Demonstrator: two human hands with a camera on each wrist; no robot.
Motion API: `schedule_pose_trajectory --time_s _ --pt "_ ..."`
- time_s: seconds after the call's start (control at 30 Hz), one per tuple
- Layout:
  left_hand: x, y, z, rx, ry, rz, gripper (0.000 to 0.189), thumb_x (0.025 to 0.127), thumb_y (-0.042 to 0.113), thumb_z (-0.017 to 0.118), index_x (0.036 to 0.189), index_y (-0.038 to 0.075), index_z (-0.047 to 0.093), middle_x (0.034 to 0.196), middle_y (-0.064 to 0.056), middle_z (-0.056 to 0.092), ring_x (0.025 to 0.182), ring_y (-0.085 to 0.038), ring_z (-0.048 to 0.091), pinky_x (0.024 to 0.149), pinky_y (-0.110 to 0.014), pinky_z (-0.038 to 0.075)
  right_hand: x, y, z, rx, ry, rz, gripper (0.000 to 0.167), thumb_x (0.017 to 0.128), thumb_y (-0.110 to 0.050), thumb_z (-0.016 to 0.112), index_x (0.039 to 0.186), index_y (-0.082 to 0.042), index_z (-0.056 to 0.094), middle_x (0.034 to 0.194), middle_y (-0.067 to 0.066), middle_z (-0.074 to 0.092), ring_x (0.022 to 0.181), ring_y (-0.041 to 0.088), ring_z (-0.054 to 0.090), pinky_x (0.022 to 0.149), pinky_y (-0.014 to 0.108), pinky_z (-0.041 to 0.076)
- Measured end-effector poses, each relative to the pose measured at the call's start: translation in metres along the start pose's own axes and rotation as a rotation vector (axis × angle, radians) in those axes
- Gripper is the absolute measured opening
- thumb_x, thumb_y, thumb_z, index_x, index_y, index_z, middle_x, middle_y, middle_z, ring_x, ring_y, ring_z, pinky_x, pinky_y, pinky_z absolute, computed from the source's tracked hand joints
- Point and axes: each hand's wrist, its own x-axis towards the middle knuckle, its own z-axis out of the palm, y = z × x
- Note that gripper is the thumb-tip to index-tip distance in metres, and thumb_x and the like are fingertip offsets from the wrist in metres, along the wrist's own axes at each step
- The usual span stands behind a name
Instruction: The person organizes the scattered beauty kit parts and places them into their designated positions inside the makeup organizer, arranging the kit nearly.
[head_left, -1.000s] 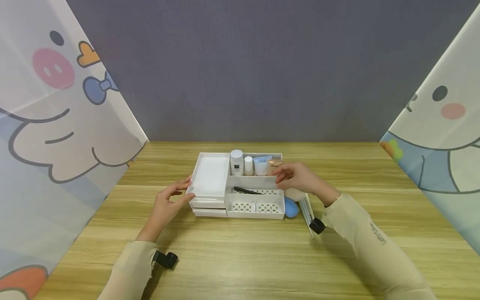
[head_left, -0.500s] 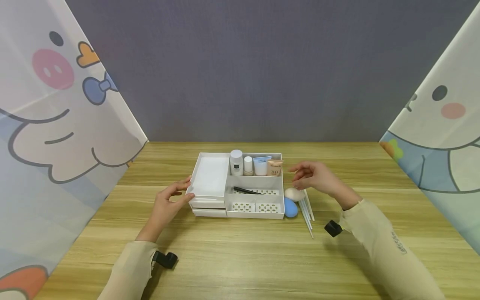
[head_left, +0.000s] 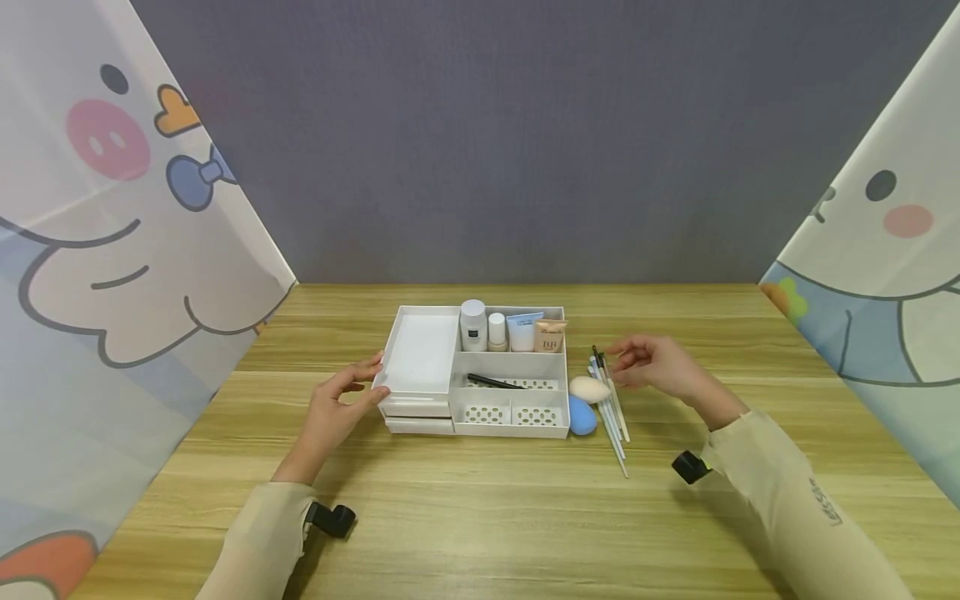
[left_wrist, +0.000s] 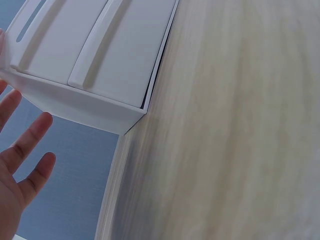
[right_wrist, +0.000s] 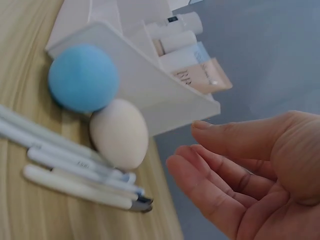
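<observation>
At the left side of a white desktop organizer (head_left: pixel 423 350), my left hand (head_left: pixel 337 404) rests its fingertips and thumb on the edge. In the left wrist view its fingers (left_wrist: pixel 35 132) are spread beside the organizer's drawers (left_wrist: pixel 107 45). My right hand (head_left: pixel 652 367) hovers just right of a bundle of makeup brushes (head_left: pixel 611 408), holding nothing; its fingers (right_wrist: pixel 210 190) are loosely bent, apart from the thumb. A cream makeup sponge (head_left: pixel 589 389) and a blue makeup sponge (head_left: pixel 581 415) lie between brushes and organizer. A black pen-like stick (head_left: pixel 493 382) lies in the middle compartment.
In the organizer's back compartment stand a white bottle (head_left: pixel 473 327), a smaller white-capped bottle (head_left: pixel 497 332), a pale blue tube (head_left: pixel 522 332) and a tan BB tube (head_left: pixel 550 336). A grey panel (head_left: pixel 525 150) rises behind the wooden table (head_left: pixel 480 517).
My right hand has moved right, away from the organizer and tan tube, and then lower beside the brushes, uncovering their dark ends. The left hand stays in place.
</observation>
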Motion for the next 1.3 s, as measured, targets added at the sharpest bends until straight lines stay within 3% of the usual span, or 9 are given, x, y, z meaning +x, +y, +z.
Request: schedule_pose_trajectory --time_s 0.2,0.37,0.6,1.0,1.3 --pt "-0.001 0.001 0.000 -0.014 -0.002 -0.008 0.026 0.079 -0.017 0.073 0.104 -0.013 0.067 0.126 -0.029 0.061 0.111 0.012 0.052 0.079 -0.031 0.051 0.001 0.013 0.002 -0.063 0.003 0.006 0.046 0.082 0.004 0.075 0.122 0.018 0.056 0.099 0.021 0.068 0.083 0.015 0.065 0.071 0.028 0.056" --pt "-0.001 0.001 0.000 -0.014 -0.001 -0.010 0.026 0.079 -0.016 0.072 0.104 -0.013 0.067 0.126 -0.029 0.060 0.111 0.011 0.053 0.080 -0.028 0.050 0.004 0.018 0.007 -0.086 -0.022 -0.022 0.043 0.082 0.005 0.076 0.118 0.018 0.058 0.103 0.026 0.066 0.088 0.023 0.066 0.074 0.028 0.057" --pt "-0.001 0.000 0.000 -0.007 -0.001 -0.010 0.026 0.079 -0.016 0.073 0.105 -0.012 0.067 0.126 -0.028 0.061 0.112 0.011 0.052 0.080 -0.036 0.051 0.011 0.017 0.016 -0.146 -0.037 -0.029 0.043 0.078 0.003 0.080 0.115 0.015 0.062 0.102 0.021 0.067 0.092 0.030 0.066 0.077 0.026 0.056" --pt "-0.001 -0.002 0.000 -0.005 -0.001 -0.014 0.027 0.079 -0.015 0.073 0.105 -0.012 0.067 0.127 -0.027 0.060 0.111 0.011 0.053 0.080 -0.034 0.050 0.024 0.015 0.028 -0.296 -0.034 -0.014 0.043 0.072 0.002 0.082 0.111 0.008 0.067 0.100 0.013 0.069 0.092 0.028 0.062 0.081 0.039 0.052" --pt "0.000 -0.002 0.000 -0.009 0.000 -0.010 0.026 0.080 -0.015 0.073 0.105 -0.012 0.067 0.126 -0.028 0.061 0.111 0.011 0.053 0.080 -0.029 0.050 0.030 0.017 0.035 -0.385 -0.043 -0.074 0.041 0.067 0.002 0.082 0.107 0.004 0.071 0.099 0.011 0.071 0.091 0.027 0.063 0.080 0.041 0.053"
